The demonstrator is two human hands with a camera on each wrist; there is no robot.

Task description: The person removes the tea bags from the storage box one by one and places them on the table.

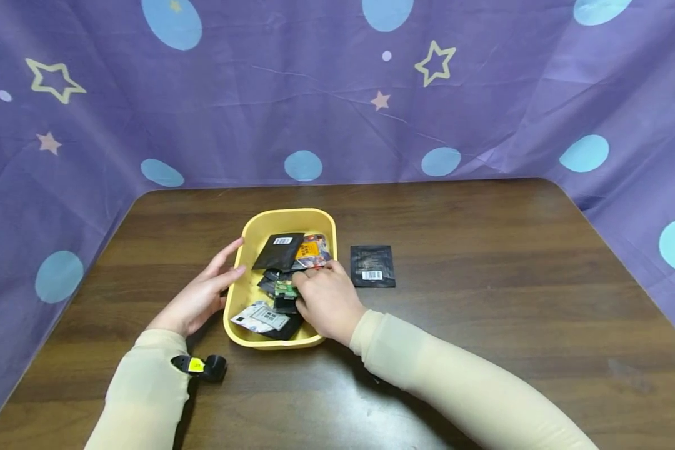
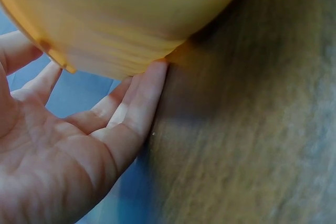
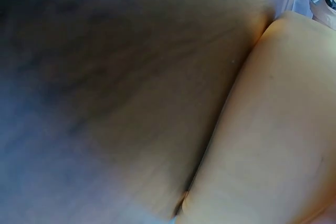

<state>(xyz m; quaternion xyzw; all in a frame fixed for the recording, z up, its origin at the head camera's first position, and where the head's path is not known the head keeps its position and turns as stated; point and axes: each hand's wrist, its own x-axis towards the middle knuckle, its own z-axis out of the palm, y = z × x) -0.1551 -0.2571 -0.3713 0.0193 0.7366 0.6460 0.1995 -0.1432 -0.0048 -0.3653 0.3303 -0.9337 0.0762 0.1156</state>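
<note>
A yellow plastic basin (image 1: 235, 312) stands on the table with several small flat packets in it. My left hand (image 1: 197, 300) rests against its left side with fingers spread; in the left wrist view its fingertips touch the lower wall. My right hand (image 1: 329, 300) reaches over the right rim, fingers bent down among the packets. Close to those fingers lies a green and black packet (image 1: 284, 289); I cannot tell whether they pinch it. A black packet (image 1: 279, 251) with a white label and an orange-patterned packet (image 1: 310, 250) lie behind, a white-grey packet (image 1: 264, 317) in front.
One black packet (image 1: 372, 265) with a barcode lies on the brown wooden table (image 1: 484, 269), right of the basin. A purple curtain (image 1: 337, 94) with stars and dots hangs round the table's back and sides. A small black camera (image 1: 214, 369) sits at the left wrist.
</note>
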